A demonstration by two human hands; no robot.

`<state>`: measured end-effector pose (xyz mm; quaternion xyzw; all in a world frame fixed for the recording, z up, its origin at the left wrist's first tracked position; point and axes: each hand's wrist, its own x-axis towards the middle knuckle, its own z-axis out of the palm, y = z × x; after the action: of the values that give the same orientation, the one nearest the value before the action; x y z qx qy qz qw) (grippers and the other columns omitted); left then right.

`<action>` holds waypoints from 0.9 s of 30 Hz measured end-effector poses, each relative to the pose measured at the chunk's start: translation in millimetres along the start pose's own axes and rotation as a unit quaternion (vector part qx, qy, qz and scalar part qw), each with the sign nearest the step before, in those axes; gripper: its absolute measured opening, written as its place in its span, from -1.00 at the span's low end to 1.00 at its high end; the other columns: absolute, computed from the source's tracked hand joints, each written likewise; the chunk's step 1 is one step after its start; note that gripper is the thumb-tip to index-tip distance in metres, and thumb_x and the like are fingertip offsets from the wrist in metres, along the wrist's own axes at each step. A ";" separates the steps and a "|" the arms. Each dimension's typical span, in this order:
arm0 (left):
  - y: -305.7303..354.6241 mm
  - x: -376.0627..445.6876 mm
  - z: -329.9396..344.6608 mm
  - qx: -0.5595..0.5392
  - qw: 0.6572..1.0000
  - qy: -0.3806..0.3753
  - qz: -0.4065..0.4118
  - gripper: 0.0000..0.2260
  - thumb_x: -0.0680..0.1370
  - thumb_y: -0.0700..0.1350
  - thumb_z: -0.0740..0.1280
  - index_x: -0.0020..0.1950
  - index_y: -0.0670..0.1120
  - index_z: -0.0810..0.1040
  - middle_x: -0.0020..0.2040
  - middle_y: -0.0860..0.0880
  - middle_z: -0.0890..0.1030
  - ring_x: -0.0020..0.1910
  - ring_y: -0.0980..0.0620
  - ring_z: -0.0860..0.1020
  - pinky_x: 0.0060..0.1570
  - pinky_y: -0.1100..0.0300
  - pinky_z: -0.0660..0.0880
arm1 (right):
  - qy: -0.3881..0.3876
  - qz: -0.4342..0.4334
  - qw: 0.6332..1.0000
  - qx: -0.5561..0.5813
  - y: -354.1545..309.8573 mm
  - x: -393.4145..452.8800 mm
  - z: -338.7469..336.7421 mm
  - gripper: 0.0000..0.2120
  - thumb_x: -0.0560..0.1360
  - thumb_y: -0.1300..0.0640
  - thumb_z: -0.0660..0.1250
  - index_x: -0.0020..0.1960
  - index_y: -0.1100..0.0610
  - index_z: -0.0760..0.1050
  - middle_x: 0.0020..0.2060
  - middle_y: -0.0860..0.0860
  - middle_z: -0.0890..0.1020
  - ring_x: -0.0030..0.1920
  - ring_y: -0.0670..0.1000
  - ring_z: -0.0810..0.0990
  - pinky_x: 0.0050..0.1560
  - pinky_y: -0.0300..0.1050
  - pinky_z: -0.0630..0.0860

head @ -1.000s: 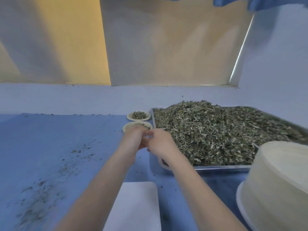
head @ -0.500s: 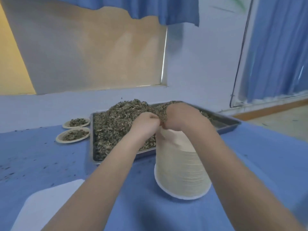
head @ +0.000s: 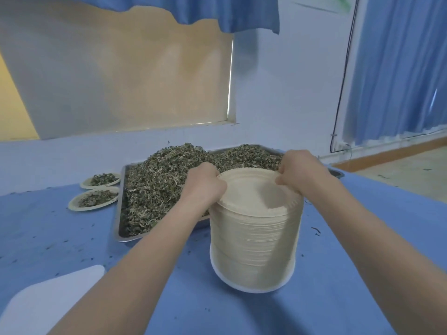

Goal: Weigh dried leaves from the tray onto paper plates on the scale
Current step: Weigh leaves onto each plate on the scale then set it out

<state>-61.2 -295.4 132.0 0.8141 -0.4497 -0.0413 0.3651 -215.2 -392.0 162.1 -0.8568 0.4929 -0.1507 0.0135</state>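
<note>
both hands sit on top of the plate stack at centre frame. the left hand has its grip pinched shut on the left rim of the top plate, and the right hand is pinched shut on the right rim, where the edge looks peeled up a little from the ones beneath. the step in hand, as i read it, is freeing one plate from the stack so it can go on the scale, the white slab in the lower left corner.

to do it well: thin plates nest tight, so it's easy to lift two. better to fan the rim with one thumb while the other hand holds the stack down, then check the underside before carrying it off. the stack is tall and could tip if the pull goes sideways, so lift straight up.

the leaves are heaped in the metal tray just behind and left of the stack, touching or nearly touching it. two filled plates lie on the blue bench at the tray's left side, so some portions look done. crumbs are scattered over the bench; the scale's top should be clear of them before the plate lands.
</note>
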 end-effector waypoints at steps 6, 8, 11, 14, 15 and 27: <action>9.9 7.3 -17.7 -0.013 0.999 0.024 0.031 -0.80 0.45 -0.35 0.26 -0.17 -0.04 0.46 -0.29 0.01 0.47 -0.35 0.03 0.34 -0.44 0.28 0.22 | 0.056 0.003 0.997 0.044 -3.9 10.4 -6.0 -0.79 0.51 0.28 0.23 0.09 0.22 0.58 -0.14 0.16 0.57 -0.19 0.14 0.51 -0.22 -0.16 0.39; 6.7 5.7 -32.2 -0.008 0.999 0.031 0.017 -0.80 0.45 -0.36 0.25 -0.24 -0.07 0.49 -0.25 -0.03 0.50 -0.34 0.01 0.35 -0.45 0.28 0.24 | 0.069 -0.009 0.996 0.061 -16.0 11.9 -5.9 -0.80 0.52 0.29 0.21 0.06 0.23 0.57 -0.17 0.16 0.53 -0.19 0.13 0.48 -0.22 -0.17 0.35; -13.5 -1.9 -66.0 -0.006 0.998 0.063 -0.028 -0.77 0.47 -0.35 0.28 -0.29 -0.06 0.46 -0.30 0.05 0.47 -0.39 0.08 0.36 -0.42 0.28 0.31 | 0.076 -0.050 0.992 0.085 -53.7 8.0 -3.2 -0.87 0.51 0.34 0.18 -0.09 0.22 0.50 -0.29 0.12 0.44 -0.22 0.13 0.43 -0.29 -0.20 0.31; -52.3 -19.6 -110.0 -0.012 0.991 0.113 -0.069 -0.86 0.44 -0.33 0.34 -0.21 -0.10 0.51 -0.29 -0.05 0.49 -0.29 -0.05 0.38 -0.26 0.13 0.36 | 0.060 -0.103 0.987 0.105 -110.7 -2.9 3.2 -0.77 0.50 0.39 0.15 -0.31 0.21 0.31 -0.40 0.06 0.35 -0.33 0.11 0.41 -0.41 -0.21 0.27; -68.0 -28.1 -124.3 -0.013 0.987 0.131 -0.087 -0.88 0.42 -0.32 0.37 -0.20 -0.12 0.52 -0.26 -0.08 0.49 -0.25 -0.04 0.37 -0.23 0.13 0.34 | 0.046 -0.126 0.984 0.116 -132.0 -7.0 6.9 -0.73 0.50 0.40 0.14 -0.34 0.20 0.26 -0.40 0.06 0.35 -0.33 0.10 0.41 -0.38 -0.20 0.31; -239.1 -150.3 -177.1 -0.030 0.933 0.195 -0.301 -0.95 0.33 -0.27 0.45 -0.31 -0.22 0.61 -0.41 -0.11 0.42 -0.38 0.00 0.36 -0.34 0.18 0.23 | -0.117 -0.287 0.944 0.114 -290.0 -86.2 120.3 -0.82 0.56 0.31 0.14 -0.21 0.22 0.38 -0.12 0.17 0.57 -0.08 0.18 0.55 -0.16 -0.07 0.44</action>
<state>87.7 -3.5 71.0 0.8921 -0.1016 -0.0030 0.4403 20.8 -184.9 76.0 -0.9663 0.2011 -0.1018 0.1247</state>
